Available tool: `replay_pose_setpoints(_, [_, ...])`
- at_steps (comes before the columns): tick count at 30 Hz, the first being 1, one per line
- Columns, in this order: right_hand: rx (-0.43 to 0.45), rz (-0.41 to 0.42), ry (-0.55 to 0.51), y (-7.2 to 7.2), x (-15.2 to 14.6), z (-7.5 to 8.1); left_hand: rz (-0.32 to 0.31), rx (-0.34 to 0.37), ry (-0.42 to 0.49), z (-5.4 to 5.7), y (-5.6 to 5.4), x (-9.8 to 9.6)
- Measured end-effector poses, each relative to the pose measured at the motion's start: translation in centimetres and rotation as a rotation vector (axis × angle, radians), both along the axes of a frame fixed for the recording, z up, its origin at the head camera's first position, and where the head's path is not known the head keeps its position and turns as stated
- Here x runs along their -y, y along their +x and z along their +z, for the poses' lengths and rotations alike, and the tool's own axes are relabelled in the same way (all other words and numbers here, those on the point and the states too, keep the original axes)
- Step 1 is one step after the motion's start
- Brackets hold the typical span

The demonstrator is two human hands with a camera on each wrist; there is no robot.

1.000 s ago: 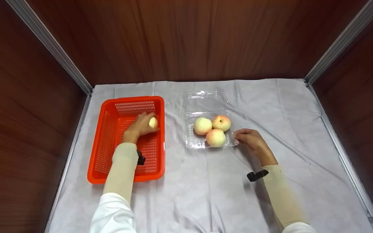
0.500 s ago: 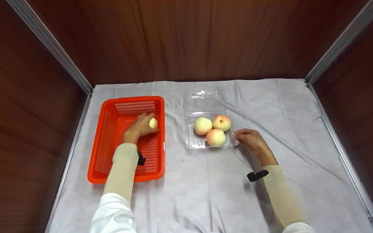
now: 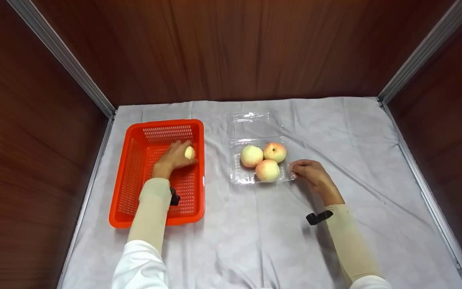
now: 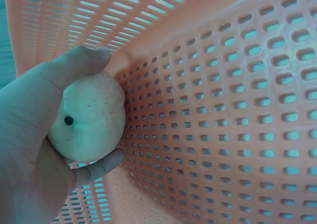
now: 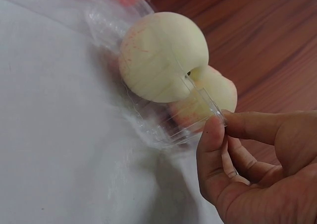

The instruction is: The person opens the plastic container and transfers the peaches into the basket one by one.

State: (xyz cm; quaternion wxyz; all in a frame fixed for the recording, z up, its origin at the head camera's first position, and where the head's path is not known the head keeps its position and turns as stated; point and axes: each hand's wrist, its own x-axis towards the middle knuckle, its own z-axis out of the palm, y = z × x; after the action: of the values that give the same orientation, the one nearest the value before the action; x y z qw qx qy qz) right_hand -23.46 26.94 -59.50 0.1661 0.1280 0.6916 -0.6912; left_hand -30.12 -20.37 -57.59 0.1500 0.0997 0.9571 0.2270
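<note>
Inside the red plastic basket (image 3: pixel 197 192), my left hand (image 3: pixel 173 155) grips a peach (image 3: pixel 189 152) near the right wall. The left wrist view shows thumb and fingers curled round that pale peach (image 4: pixel 94 117), its dark stem hole facing the camera. At the centre, a clear plastic clamshell box (image 3: pixel 237 176) has its lid (image 3: pixel 249 126) folded back and holds three peaches (image 3: pixel 267 171). My right hand (image 3: pixel 311 172) pinches the box's right front rim; in the right wrist view, thumb and forefinger meet on the clear rim (image 5: pixel 213 105) beside two visible peaches (image 5: pixel 166 55).
A wrinkled pale cloth (image 3: pixel 231 241) covers the table. Dark wooden panels (image 3: pixel 231 52) with metal corner rails enclose it at the back and both sides. The basket stands left of the clamshell box, with a strip of cloth between them.
</note>
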Motion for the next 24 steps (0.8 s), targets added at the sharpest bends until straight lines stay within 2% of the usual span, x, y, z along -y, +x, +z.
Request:
replay_pose_setpoints(12, [-0.017, 0.01, -0.02, 0.12, -0.06, 0.07, 0.007, 0.021, 0.029, -0.11, 0.1, 0.22])
replay_pose_setpoints(24, [-0.014, 0.029, 0.005, 0.03, 0.0, 0.19, 0.018, 0.026, 0.024, -0.06, 0.42, 0.33])
